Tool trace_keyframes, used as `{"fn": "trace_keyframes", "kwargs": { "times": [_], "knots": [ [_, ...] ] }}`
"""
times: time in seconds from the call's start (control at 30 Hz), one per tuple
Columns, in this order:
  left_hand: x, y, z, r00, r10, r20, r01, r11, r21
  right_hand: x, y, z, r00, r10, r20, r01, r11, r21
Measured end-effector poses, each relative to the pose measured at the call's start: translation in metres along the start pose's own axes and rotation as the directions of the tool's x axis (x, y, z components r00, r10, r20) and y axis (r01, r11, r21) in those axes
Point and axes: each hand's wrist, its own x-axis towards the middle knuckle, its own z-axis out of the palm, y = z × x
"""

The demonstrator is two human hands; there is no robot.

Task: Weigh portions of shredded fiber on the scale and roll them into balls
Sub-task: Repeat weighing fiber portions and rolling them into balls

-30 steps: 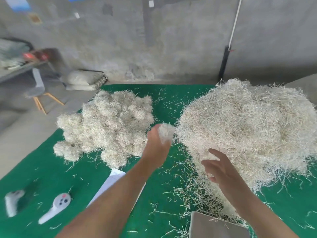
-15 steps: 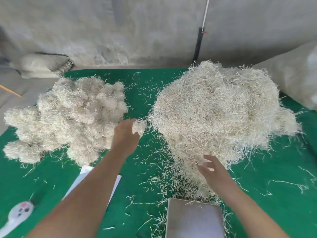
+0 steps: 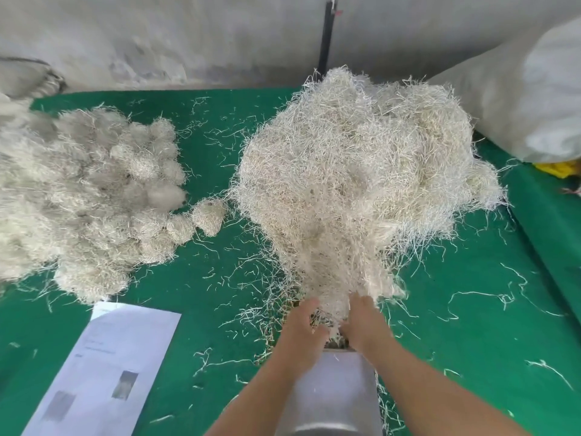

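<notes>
A big heap of loose shredded fiber (image 3: pixel 361 184) lies on the green cloth (image 3: pixel 471 325), right of centre. Its near tongue reaches down to the steel scale platform (image 3: pixel 336 391) at the bottom edge. My left hand (image 3: pixel 303 325) and my right hand (image 3: pixel 361 322) meet at that tongue, just above the scale. Their fingers are curled into a tuft of fiber (image 3: pixel 333 306) between them. A pile of rolled fiber balls (image 3: pixel 88 199) fills the left side. One ball (image 3: pixel 209 215) sits at that pile's right edge, next to the loose heap.
A printed paper sheet (image 3: pixel 103 366) lies at the lower left. A large white sack (image 3: pixel 534 89) stands at the right, with something yellow (image 3: pixel 556 168) under it. Loose strands litter the cloth. A concrete wall with a black pipe (image 3: pixel 325 36) closes the back.
My left hand let go of the ball beside the ball pile and came back to the loose heap. Both hands now dig into the heap's near end. The view swung right and down.
</notes>
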Motion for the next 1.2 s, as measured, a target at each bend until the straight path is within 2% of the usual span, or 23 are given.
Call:
{"fn": "trace_keyframes", "kwargs": {
  "times": [0.1, 0.17, 0.23, 0.27, 0.33, 0.4, 0.43, 0.47, 0.53, 0.57, 0.6, 0.67, 0.73, 0.77, 0.8, 0.87, 0.9, 0.97, 1.0, 1.07, 1.1, 1.17, 1.2],
  "knots": [
    [0.001, 0.002, 0.000, 0.999, -0.031, -0.042, 0.025, 0.989, -0.143, 0.002, -0.003, -0.007, 0.996, -0.070, -0.054, 0.074, 0.995, 0.072],
    [0.000, 0.012, -0.003, 0.991, -0.105, -0.079, 0.069, 0.925, -0.373, -0.004, -0.006, -0.014, 0.972, -0.142, -0.189, 0.162, 0.982, 0.094],
    [-0.002, 0.026, -0.008, 0.984, -0.174, -0.032, 0.116, 0.769, -0.628, -0.019, -0.010, -0.023, 0.905, -0.213, -0.368, 0.282, 0.948, 0.146],
    [-0.001, 0.032, -0.010, 0.984, -0.171, 0.055, 0.157, 0.671, -0.725, -0.029, -0.014, -0.026, 0.873, -0.241, -0.424, 0.356, 0.910, 0.214],
    [0.000, 0.046, -0.014, 0.974, -0.096, 0.203, 0.223, 0.508, -0.832, -0.048, -0.024, -0.035, 0.827, -0.333, -0.453, 0.495, 0.814, 0.304],
    [-0.001, 0.061, -0.019, 0.973, -0.123, 0.193, 0.228, 0.440, -0.868, -0.066, -0.032, -0.043, 0.779, -0.433, -0.453, 0.602, 0.719, 0.347],
    [-0.001, 0.064, -0.021, 0.973, -0.189, 0.131, 0.206, 0.468, -0.859, -0.073, -0.035, -0.047, 0.755, -0.452, -0.475, 0.636, 0.682, 0.362],
    [-0.001, 0.066, -0.025, 0.969, -0.243, 0.039, 0.171, 0.547, -0.819, -0.078, -0.034, -0.051, 0.742, -0.444, -0.502, 0.650, 0.658, 0.379],
    [-0.004, 0.069, -0.037, 0.961, -0.256, -0.109, 0.105, 0.696, -0.710, -0.086, -0.024, -0.060, 0.777, -0.377, -0.504, 0.606, 0.664, 0.437],
    [-0.007, 0.071, -0.044, 0.960, -0.248, -0.131, 0.091, 0.716, -0.692, -0.089, -0.018, -0.065, 0.808, -0.364, -0.463, 0.571, 0.680, 0.461],
    [-0.012, 0.072, -0.050, 0.968, -0.221, -0.120, 0.081, 0.725, -0.684, -0.089, -0.013, -0.071, 0.827, -0.378, -0.416, 0.547, 0.708, 0.446],
    [-0.025, 0.075, -0.063, 0.991, -0.114, -0.066, 0.044, 0.760, -0.649, -0.085, -0.012, -0.083, 0.819, -0.439, -0.369, 0.551, 0.781, 0.294],
    [-0.036, 0.075, -0.072, 0.998, 0.025, 0.062, 0.014, 0.827, -0.562, -0.080, -0.026, -0.094, 0.776, -0.501, -0.383, 0.611, 0.747, 0.260],
    [-0.041, 0.075, -0.075, 0.989, 0.090, 0.114, -0.027, 0.886, -0.464, -0.078, -0.034, -0.098, 0.752, -0.524, -0.401, 0.651, 0.689, 0.320],
    [-0.046, 0.078, -0.078, 0.984, 0.114, 0.136, -0.066, 0.946, -0.319, -0.074, -0.038, -0.101, 0.726, -0.546, -0.418, 0.678, 0.671, 0.301],
    [-0.044, 0.078, -0.087, 0.994, 0.096, 0.059, -0.092, 0.994, -0.065, -0.071, -0.039, -0.103, 0.735, -0.537, -0.414, 0.625, 0.773, 0.108],
    [-0.042, 0.076, -0.091, 0.992, 0.124, -0.009, -0.124, 0.991, -0.054, -0.070, -0.036, -0.103, 0.756, -0.509, -0.412, 0.578, 0.814, 0.057],
    [-0.047, 0.075, -0.099, 0.953, 0.238, -0.189, -0.274, 0.941, -0.196, -0.072, -0.032, -0.104, 0.762, -0.463, -0.453, 0.575, 0.805, 0.146],
    [-0.050, 0.075, -0.105, 0.925, 0.249, -0.287, -0.335, 0.892, -0.305, -0.077, -0.032, -0.105, 0.759, -0.447, -0.472, 0.592, 0.777, 0.215],
    [-0.056, 0.073, -0.110, 0.887, 0.186, -0.423, -0.390, 0.793, -0.469, -0.081, -0.032, -0.105, 0.768, -0.420, -0.483, 0.594, 0.749, 0.294],
    [-0.057, 0.073, -0.110, 0.888, 0.105, -0.447, -0.364, 0.754, -0.547, -0.081, -0.030, -0.103, 0.778, -0.406, -0.480, 0.585, 0.747, 0.316],
    [-0.058, 0.078, -0.106, 0.928, -0.101, -0.357, -0.207, 0.659, -0.723, -0.079, -0.023, -0.102, 0.805, -0.356, -0.475, 0.534, 0.783, 0.318],
    [-0.059, 0.081, -0.104, 0.938, -0.150, -0.312, -0.168, 0.591, -0.789, -0.076, -0.018, -0.102, 0.826, -0.329, -0.458, 0.491, 0.819, 0.297]
  ]
}}
